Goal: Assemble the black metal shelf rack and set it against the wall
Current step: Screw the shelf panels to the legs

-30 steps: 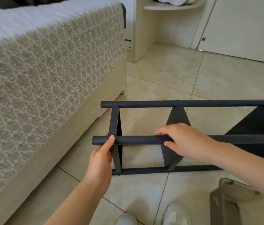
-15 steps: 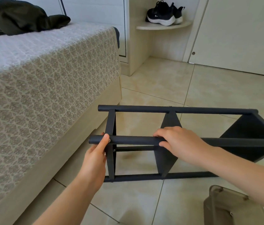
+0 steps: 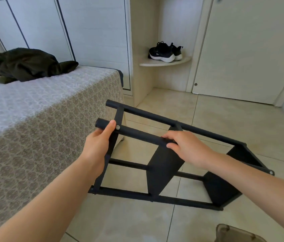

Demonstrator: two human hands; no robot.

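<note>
Left hand [image 3: 99, 145] and right hand [image 3: 188, 149] each in a closed grip on one tube [image 3: 137, 134] of the black rack [image 3: 163, 170]

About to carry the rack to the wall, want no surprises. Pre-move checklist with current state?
1. Grip of left hand on the end of the near tube: ok.
2. Grip of right hand on the same tube, mid-span: ok.
3. Left joint screw in place: ok; tightness cannot tell.
4. Is the rack clear of the bed: cannot tell; its left end overlaps the bed corner in view.
5. Path ahead: floor is bare tile: ok.
6. Space by the person: tan bag at lower right, close by: not ok, likely trip risk.
</note>
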